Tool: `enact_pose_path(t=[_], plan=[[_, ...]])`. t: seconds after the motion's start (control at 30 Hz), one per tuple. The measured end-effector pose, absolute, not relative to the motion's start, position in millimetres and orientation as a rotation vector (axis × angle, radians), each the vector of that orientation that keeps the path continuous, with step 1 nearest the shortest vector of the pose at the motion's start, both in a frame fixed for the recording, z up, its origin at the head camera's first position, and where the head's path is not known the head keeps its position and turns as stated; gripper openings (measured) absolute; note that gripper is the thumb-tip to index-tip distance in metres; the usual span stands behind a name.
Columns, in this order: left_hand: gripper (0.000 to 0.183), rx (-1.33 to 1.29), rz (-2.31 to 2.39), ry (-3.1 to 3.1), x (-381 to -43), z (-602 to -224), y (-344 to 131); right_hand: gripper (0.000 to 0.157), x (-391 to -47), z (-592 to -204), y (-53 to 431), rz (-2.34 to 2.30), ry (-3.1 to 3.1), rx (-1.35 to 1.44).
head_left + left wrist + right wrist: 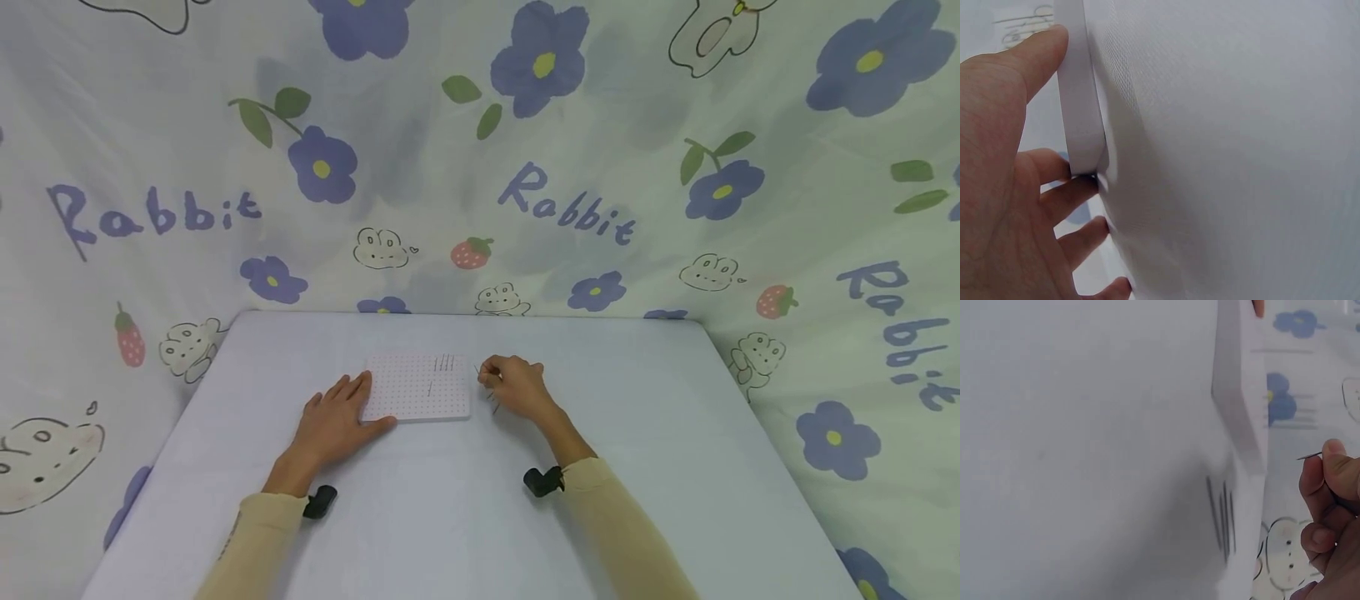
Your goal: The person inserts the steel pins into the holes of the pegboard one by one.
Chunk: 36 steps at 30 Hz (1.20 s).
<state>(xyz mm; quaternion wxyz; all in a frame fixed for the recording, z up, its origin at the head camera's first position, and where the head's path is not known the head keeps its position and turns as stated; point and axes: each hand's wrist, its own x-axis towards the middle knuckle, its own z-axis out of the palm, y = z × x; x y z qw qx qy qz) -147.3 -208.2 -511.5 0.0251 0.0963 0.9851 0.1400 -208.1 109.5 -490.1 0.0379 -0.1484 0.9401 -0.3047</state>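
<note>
White tabletop — thin pin between right fingers

1. I work at a cloth-screened spot; I cannot tell whether it belongs to a home or a studio.
2. Printed cloth with blue flowers, strawberries and "Rabbit" lettering hangs behind and beside my tabletop.
3. The tabletop is plain white.

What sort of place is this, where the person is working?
Probably an indoor corner arranged for recording: a white table, a patterned cloth hanging behind it, and wrist-worn black devices.
</note>
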Motion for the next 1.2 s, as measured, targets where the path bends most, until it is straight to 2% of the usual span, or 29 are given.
enact_pose_path(t=[0.37, 1.2], plan=[[0.099, 0.286, 0.423, 3.039, -148, -511, -209, 0.012, -206, -476, 78, -0.968, 2.903, -0.555], [0.100, 0.303, 0.407, 3.050, -149, -511, -210, 0.007, -204, -485, 53, -0.902, 2.949, -0.605]])
